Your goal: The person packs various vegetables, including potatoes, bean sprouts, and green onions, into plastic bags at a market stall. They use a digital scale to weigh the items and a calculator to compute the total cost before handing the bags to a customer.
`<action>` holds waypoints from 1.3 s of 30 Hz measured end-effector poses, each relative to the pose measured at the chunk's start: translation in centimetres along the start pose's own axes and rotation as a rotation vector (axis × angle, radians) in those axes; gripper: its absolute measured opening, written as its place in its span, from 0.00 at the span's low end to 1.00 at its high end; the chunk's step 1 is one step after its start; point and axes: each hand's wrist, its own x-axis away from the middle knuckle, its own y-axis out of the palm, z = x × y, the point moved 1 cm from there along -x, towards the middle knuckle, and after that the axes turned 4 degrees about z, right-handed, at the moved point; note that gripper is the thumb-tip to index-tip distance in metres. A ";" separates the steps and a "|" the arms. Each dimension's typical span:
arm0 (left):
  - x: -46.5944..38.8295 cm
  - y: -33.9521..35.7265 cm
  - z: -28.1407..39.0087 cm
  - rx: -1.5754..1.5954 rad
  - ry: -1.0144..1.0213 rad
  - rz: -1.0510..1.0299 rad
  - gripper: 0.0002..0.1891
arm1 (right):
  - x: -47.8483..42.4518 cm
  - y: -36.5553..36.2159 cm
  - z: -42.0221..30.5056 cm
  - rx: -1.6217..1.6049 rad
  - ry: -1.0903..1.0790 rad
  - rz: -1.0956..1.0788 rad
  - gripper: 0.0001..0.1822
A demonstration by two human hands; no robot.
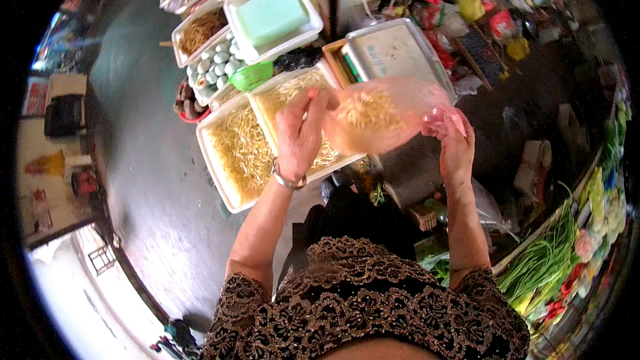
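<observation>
A translucent pink plastic bag [417, 97] stretches between my two hands, with a clump of bean sprouts [370, 111] inside it. My left hand [300, 132], with a bracelet on its wrist, pinches the bag's left end. At the opposite end my right hand [456, 142] grips the gathered plastic. Below my left hand lies a white tub [218, 185] of bean sprouts, partly covered by a second tub [261, 119] of sprouts. Just beyond the bag stands a pale, flat-topped scale [387, 52].
Beyond the tubs are a green plastic scoop [251, 77], pale eggs [217, 66], a tray with a pale green block [272, 15] and brown strands [200, 32]. Leafy greens [542, 265] line the right side. Bags and clutter [470, 7] fill the upper right.
</observation>
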 end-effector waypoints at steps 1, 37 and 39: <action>-0.9 1.2 0.4 0.039 0.032 -0.010 0.13 | 0.4 -0.7 -0.6 -0.054 -0.041 0.036 0.14; 14.6 18.9 -12.9 -0.292 -1.155 0.348 0.28 | -36.2 -18.2 12.9 1.018 -0.214 -0.499 0.29; 15.4 21.1 -12.1 -0.199 -1.115 0.365 0.27 | -38.3 -17.7 13.4 1.089 -0.239 -0.557 0.30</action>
